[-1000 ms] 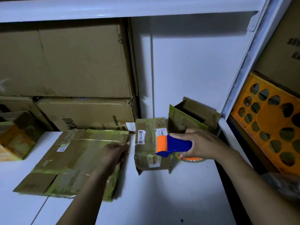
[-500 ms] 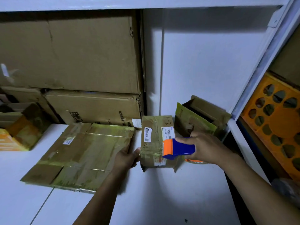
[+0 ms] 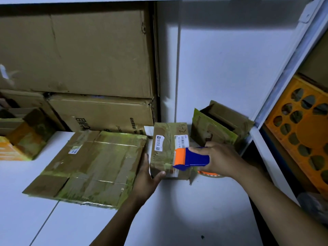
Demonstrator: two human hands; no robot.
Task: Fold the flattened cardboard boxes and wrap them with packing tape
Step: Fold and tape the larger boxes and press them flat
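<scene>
Left hand (image 3: 147, 176): we grip the small box (image 3: 167, 139), near corner
Right hand (image 3: 220, 160): we clasp the tape dispenser (image 3: 192, 157) over its top

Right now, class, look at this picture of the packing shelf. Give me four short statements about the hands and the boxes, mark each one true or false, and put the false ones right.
1. The right hand holds a blue and orange tape dispenser. True.
2. The left hand lies flat on top of the flattened cardboard. False: it grips the near left corner of the small box.
3. The small box bears white labels. True.
4. The orange crate with round holes stands left of the flattened cardboard. False: it is at the far right, past the shelf post.
</scene>
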